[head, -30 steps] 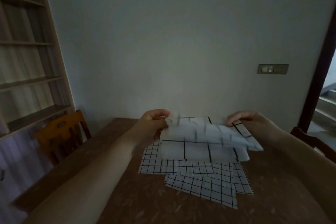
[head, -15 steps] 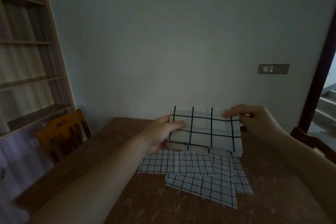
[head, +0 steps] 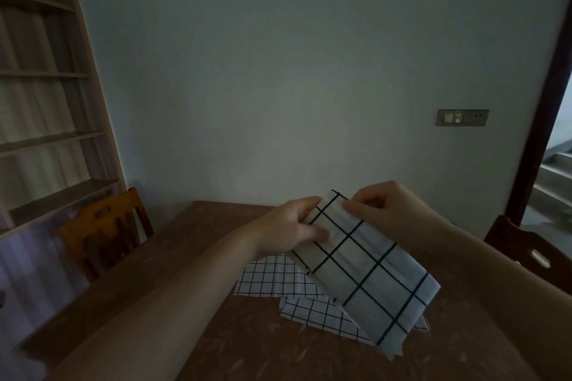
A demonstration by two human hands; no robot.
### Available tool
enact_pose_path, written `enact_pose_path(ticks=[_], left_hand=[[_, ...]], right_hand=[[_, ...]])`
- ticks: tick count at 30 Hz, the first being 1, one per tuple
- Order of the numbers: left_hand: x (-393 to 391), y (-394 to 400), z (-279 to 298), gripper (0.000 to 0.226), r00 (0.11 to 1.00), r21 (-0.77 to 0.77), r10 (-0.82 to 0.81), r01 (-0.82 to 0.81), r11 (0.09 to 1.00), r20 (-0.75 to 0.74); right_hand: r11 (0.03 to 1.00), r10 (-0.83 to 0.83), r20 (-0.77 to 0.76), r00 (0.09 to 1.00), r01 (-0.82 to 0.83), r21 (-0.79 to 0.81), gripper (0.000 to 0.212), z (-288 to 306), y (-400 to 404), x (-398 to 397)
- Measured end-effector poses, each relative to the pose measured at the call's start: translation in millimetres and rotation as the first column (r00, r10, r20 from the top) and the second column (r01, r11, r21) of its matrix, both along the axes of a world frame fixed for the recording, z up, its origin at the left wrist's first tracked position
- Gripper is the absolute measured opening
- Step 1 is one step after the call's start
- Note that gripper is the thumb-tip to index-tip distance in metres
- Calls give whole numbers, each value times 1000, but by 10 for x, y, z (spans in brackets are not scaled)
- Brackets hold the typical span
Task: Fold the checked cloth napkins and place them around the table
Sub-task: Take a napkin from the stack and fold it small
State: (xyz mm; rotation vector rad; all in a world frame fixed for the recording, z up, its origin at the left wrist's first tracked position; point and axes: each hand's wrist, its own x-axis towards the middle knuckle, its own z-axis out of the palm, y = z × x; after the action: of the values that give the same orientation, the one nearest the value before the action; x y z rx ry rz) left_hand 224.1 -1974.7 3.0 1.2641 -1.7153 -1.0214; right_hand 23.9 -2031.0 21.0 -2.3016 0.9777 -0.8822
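Note:
A white napkin with wide black checks (head: 368, 269) hangs folded into a long strip, slanting down to the right above the table. My left hand (head: 294, 229) grips its upper left edge. My right hand (head: 380, 204) pinches its top corner. Beneath it a pile of fine-checked napkins (head: 272, 278) lies flat on the brown wooden table (head: 192, 257), partly hidden by the held napkin.
An orange wooden chair (head: 102, 232) stands at the table's left side and a dark chair (head: 526, 250) at its right. Bookshelves (head: 46, 102) fill the left wall. A doorway with stairs (head: 557, 179) opens at the right.
The held napkin has gone from a flat upright rectangle to a narrower strip tilted down to the right. My two hands have come close together at its top end.

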Motion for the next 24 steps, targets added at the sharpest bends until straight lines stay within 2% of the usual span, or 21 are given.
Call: enact_pose_path(ticks=[2,4,6,8,11,13,15,17,19,20,21,22,23,24], left_hand=[[15,1,12,17,1000,-22,7,-6,1000,16],[-19,-20,34,29,995,-85,97,-94,992,31],[-89,-68,48,32,975,-230,212,-192,954,66],[-122,-119,39,29,957,-384,270,-211,899,106],[6,-151,93,31,947,-481,300,-211,851,117],[111,-146,166,31,953,-470,281,-196,861,116],[117,-119,229,31,961,-446,237,-151,882,145],[54,-132,272,32,960,-432,190,-84,898,206],[-17,-157,318,32,956,-439,172,-53,897,236],[-49,-164,336,29,963,-461,187,-78,884,195],[-50,-182,347,23,970,-480,224,-155,863,89],[-52,-176,360,19,960,-459,267,-274,845,-81],[-65,-157,368,19,919,-370,287,-374,850,-271],[-80,-133,364,27,873,-251,280,-398,882,-400]], right_hand=[[999,24,49,998,-25,19,28,-16,19,-4],[999,38,77,996,-38,2,30,-39,31,9],[999,45,136,990,-41,-26,30,-41,54,41],[999,48,178,983,-45,-23,28,-59,54,48],[988,122,68,990,-128,88,22,-133,11,-100],[934,247,-73,966,-218,283,13,-146,20,-271],[872,338,-184,923,-233,430,9,-143,27,-386],[867,341,-202,918,-224,446,11,-103,41,-368],[902,300,-162,940,-224,370,10,-55,37,-266],[920,273,-130,953,-219,324,15,-32,37,-222],[933,246,-86,965,-212,289,31,-14,33,-196],[941,218,-28,976,-202,271,43,17,31,-184],[947,183,39,982,-187,260,47,49,24,-188],[953,138,114,984,-164,256,44,90,34,-202]])
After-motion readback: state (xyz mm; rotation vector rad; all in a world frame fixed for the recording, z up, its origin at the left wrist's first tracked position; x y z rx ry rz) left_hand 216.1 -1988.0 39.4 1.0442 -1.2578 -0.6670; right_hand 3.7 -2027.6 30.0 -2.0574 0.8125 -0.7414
